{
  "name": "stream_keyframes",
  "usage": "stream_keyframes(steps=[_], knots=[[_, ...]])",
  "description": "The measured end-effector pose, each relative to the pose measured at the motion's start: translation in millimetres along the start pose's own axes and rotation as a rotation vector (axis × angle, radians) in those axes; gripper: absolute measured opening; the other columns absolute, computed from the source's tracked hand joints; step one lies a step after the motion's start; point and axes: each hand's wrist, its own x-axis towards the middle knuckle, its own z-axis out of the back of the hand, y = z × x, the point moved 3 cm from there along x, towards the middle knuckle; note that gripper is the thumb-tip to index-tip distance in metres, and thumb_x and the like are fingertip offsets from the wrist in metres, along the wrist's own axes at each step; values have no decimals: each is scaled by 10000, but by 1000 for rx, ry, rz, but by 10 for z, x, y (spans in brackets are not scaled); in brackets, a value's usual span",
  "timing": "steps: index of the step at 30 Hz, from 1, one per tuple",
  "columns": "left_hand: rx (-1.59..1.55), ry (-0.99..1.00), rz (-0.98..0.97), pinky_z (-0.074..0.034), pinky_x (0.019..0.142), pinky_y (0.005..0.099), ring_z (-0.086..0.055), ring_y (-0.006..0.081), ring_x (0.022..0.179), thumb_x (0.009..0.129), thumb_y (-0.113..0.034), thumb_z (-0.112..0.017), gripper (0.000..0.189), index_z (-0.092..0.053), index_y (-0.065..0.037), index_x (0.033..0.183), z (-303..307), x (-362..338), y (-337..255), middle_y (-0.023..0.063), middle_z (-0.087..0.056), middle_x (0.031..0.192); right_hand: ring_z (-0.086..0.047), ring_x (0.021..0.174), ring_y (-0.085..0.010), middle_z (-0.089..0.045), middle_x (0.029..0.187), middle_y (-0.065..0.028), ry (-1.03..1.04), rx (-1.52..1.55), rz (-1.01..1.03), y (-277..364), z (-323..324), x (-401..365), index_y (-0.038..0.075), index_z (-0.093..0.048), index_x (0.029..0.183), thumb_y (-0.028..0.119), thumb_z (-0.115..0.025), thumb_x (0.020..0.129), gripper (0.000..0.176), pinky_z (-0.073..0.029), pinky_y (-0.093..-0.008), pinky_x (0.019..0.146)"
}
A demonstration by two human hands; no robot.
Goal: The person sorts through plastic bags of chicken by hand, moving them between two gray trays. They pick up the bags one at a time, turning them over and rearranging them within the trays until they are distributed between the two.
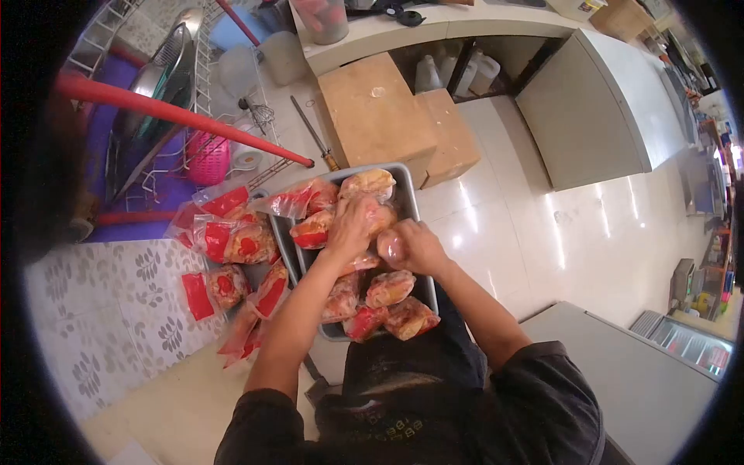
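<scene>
A grey plastic tub stands in front of me, filled with several clear plastic packs of what looks like raw meat. Some carry red labels. My left hand reaches into its middle, fingers curled over a pinkish meat pack. Close beside it, my right hand is closed around another wrapped meat pack near the tub's right side. One yellowish pack lies at the far end; a further pack rests nearer my body. The undersides of both held packs are hidden.
More red-labelled packs are piled left of the tub. A red bar crosses a wire rack at upper left. Cardboard boxes stand beyond the tub, with a sharpening-steel-like rod nearby. Tiled floor extends right.
</scene>
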Motion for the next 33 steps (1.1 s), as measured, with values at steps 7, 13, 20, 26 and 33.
stream_keyframes(steps=[7, 13, 20, 26, 33], knots=[[-290, -9, -148, -441, 1074, 434, -542, 355, 1263, 751, 42, -671, 677, -503, -82, 1395, -137, 391, -234, 173, -564, 1374, -508, 1066, -414, -519, 1195, -196, -165, -138, 409, 274, 90, -73, 1, -526, 1227, 295, -808, 695, 670, -469, -478, 882], [-64, -136, 22, -375, 1107, 474, -451, 408, 1316, 858, -193, -679, 607, -479, -94, 1423, -50, -183, -180, 187, -500, 1423, -528, 989, -424, -540, 1170, -223, -436, -77, 222, 423, 382, 29, 6, -575, 1126, 265, -749, 775, 470, -447, -496, 843], [189, -23, 87, -180, 1160, 609, -313, 450, 1390, 838, -446, -663, 816, -390, 27, 1444, -375, -645, 25, 247, -380, 1483, -555, 978, -409, -586, 1034, -190, -419, 29, 328, 740, 561, 1071, 19, -625, 1026, 193, -712, 768, 323, -472, -495, 850], [295, 188, 134, -90, 1106, 748, -228, 441, 1438, 692, -498, -771, 872, -469, -145, 1430, -336, -705, 54, 219, -354, 1488, -568, 1076, -418, -593, 1106, -176, -252, -27, 314, 1170, 328, 1645, 64, -598, 1172, 234, -767, 743, 491, -494, -471, 920], [509, 409, 153, -145, 1105, 754, -248, 435, 1427, 599, -512, -840, 909, -510, -235, 1400, -56, -647, 112, 177, -299, 1531, -602, 1132, -383, -594, 1234, -150, 163, -422, 380, 1687, -331, 2058, 174, -528, 1262, 372, -855, 661, 713, -525, -521, 923]])
